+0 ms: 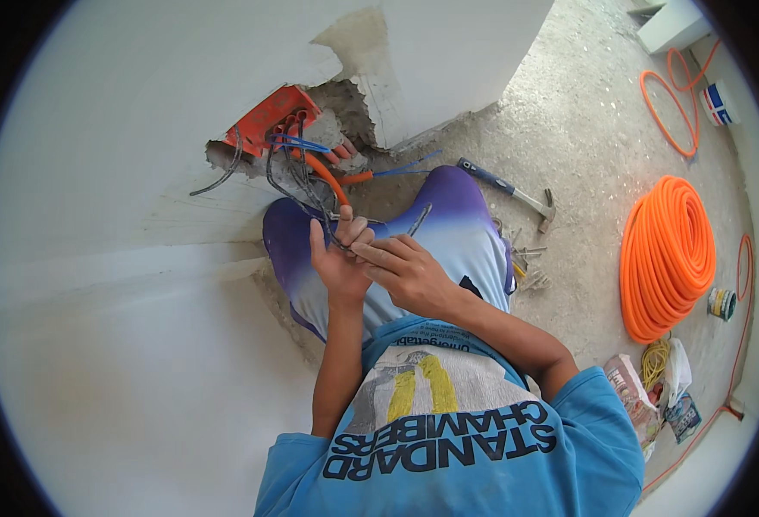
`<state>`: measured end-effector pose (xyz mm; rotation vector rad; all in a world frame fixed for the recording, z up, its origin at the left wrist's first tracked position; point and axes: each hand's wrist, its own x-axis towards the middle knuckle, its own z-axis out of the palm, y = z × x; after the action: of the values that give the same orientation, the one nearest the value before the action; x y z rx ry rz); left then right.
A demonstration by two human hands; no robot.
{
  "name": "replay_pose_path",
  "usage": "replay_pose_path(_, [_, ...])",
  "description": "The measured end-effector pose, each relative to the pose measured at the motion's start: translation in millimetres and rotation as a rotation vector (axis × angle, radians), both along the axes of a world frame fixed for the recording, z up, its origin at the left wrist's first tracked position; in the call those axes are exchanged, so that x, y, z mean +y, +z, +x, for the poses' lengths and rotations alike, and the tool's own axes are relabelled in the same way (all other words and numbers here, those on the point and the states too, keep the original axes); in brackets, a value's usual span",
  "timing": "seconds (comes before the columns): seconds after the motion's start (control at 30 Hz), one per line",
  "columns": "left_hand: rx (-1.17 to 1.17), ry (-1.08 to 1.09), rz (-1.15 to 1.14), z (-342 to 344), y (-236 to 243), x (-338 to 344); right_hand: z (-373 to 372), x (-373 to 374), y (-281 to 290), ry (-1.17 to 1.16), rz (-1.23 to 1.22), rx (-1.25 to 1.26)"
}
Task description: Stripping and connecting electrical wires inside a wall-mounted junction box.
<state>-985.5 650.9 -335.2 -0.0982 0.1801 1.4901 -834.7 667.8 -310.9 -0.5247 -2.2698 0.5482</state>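
The white wall (pixel 138 189) is smooth until the hole, where it breaks into a ragged grey edge; sliding the wires over that edge would probably scuff them, so they are best kept off it. The rough, dusty concrete floor (pixel 569 138) bears a fat, ribbed coil of orange pipe (pixel 668 258), well apart from the knees. Near the right knee lies a hammer (pixel 509 186) with a dark grip and a metal head. The hard orange-red box (pixel 263 122) sits tilted in the hole, and a bent orange pipe (pixel 331 181) comes down beside it.

The left hand (pixel 345 269) is half open, palm up, thumb apart and some fingers curled; whether it truly grips is hard to tell. The right hand (pixel 414 277) is nearly closed, its fingertips pinching at the dark strands. Those black wires (pixel 272 174), bendy and dusty, run from the box down to both hands, above the lap. For neat work, steady them with the left fingers, pinch close to the ends and leave slack toward the box. Thin, smooth blue wires (pixel 302 143) loop across the box front; better keep them apart.
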Motion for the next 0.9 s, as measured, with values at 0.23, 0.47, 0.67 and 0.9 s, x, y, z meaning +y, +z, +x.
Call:
replay_pose_path(0.23, [-0.137, 0.005, 0.113, -12.1, -6.1, 0.4, 28.7, 10.6, 10.9, -0.22, -0.07, 0.282])
replay_pose_path(0.47, [-0.101, -0.017, 0.073, -8.1, -8.7, -0.4, 49.3, 26.3, -10.5, -0.133, -1.425, 0.721])
replay_pose_path(0.67, [1.847, 0.654, -0.451, 3.1, 6.9, -7.0, 33.1, 25.4, -19.3, -0.237, -1.046, 0.482])
replay_pose_path(0.9, [2.37, -0.46, 0.131, 34.7, 54.2, 0.4, 69.6, 42.2, -18.0, -0.308, -0.812, 0.664])
